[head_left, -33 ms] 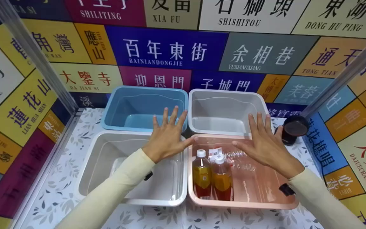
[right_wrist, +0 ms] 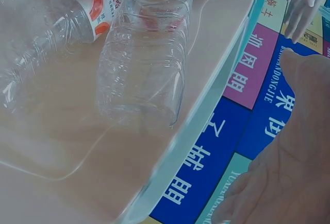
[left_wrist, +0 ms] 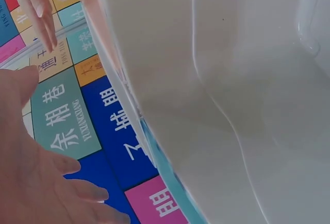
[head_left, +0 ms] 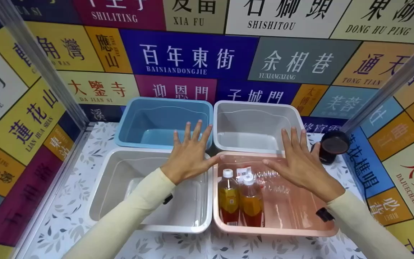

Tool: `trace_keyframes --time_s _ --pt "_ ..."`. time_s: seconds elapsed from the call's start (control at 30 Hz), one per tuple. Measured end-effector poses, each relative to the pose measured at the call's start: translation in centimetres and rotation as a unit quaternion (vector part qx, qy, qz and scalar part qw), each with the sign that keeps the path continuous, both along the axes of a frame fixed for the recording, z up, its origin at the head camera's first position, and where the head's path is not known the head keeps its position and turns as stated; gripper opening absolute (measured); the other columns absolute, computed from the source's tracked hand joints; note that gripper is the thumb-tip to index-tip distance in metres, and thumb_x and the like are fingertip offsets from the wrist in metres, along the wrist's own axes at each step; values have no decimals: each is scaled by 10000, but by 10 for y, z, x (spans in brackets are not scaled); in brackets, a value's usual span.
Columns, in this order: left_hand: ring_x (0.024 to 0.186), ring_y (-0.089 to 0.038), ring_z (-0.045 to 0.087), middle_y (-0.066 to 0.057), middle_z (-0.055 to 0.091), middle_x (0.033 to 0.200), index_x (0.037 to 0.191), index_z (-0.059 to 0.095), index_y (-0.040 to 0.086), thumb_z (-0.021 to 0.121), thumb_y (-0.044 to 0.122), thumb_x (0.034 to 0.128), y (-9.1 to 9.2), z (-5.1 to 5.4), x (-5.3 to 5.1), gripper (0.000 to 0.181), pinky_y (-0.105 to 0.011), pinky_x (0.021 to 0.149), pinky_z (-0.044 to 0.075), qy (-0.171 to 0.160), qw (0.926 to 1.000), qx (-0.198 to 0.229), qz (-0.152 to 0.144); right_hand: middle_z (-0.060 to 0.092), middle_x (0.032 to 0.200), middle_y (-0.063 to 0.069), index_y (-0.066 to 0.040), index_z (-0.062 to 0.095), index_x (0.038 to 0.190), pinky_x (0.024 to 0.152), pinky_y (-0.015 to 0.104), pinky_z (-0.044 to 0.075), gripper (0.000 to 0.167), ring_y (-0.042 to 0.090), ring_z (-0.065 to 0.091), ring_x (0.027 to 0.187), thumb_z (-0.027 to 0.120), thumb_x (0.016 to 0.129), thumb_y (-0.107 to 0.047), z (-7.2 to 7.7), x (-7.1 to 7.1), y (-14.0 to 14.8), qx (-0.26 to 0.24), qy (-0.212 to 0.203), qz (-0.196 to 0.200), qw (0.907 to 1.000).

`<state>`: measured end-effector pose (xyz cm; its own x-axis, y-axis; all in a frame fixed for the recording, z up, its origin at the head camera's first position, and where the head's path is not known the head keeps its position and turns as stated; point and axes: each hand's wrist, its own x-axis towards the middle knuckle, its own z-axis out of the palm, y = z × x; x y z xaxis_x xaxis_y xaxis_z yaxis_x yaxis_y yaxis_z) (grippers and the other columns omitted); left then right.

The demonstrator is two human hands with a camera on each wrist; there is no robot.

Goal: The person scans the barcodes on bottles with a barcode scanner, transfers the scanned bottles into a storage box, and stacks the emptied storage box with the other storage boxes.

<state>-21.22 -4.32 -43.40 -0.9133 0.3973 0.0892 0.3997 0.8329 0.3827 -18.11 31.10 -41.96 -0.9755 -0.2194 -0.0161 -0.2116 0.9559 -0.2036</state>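
Observation:
Both hands hover with fingers spread over the bins and hold nothing. The left hand (head_left: 191, 154) is above the inner rim of the white front-left bin (head_left: 99, 172). Over the right part of the pink bin (head_left: 282, 232) is the right hand (head_left: 298, 165). Inside the pink bin, at its left, two bottles of amber-red drink, one at the left (head_left: 228, 201) and one beside it (head_left: 252, 207), stand with white caps. Behind them lie clear empty plastic bottles (right_wrist: 147, 59), partly hidden in the head view; one bears a white and orange label (right_wrist: 100, 2) in the right wrist view.
A blue bin (head_left: 164, 144) stands at the back left and a grey-white bin (head_left: 257, 147) at the back right. A dark round object (head_left: 332, 145) sits right of the bins. Printed wall panels (head_left: 189, 54) enclose the leaf-patterned table (head_left: 63, 205).

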Motion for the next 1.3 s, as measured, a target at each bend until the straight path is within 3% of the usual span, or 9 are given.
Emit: trace_keyframes --time_s 0.27,0.47,0.77,1.03,1.3 --pt "1643 -498 217 -196 198 1813 1785 200 195 451 854 996 -9 7 5 1058 -770 1283 99 -6 10000 21 -67 -53 1796 302 -42 8 1766 1166 871 -136 1166 559 -131 1628 509 1031 -796 1 3 -1 -102 -30 -26 9999" --pt "1592 -502 349 -241 318 1766 1764 269 153 511 825 1000 -22 8 11 1045 -752 1274 214 217 9994 255 -58 152 1779 335 -2 233 1742 1251 815 -28 1037 590 5 1636 626 1048 -665 3 3 -4 -583 284 74 9979" --pt "1594 -511 330 -235 302 1773 1749 314 148 562 796 994 -39 8 23 1026 -768 1225 313 164 9982 575 -28 372 1722 292 10 516 1606 1281 773 147 751 540 173 1640 733 1052 -448 1 6 -6 -1104 958 441 9883" --pt "1562 -494 387 -261 376 1715 1738 334 131 593 793 985 -52 13 33 1035 -740 1179 411 326 9967 739 -47 670 1477 244 20 694 1422 1142 762 426 495 491 532 1462 802 1020 -247 -2 8 -4 -1576 1843 854 9664" --pt "1592 -469 351 -230 325 1756 1749 312 169 636 745 993 -70 7 44 1004 -779 1143 420 179 9963 845 33 711 1416 234 21 737 1360 1114 739 476 447 473 585 1405 822 993 -220 -6 10 -4 -1467 1877 959 9665"
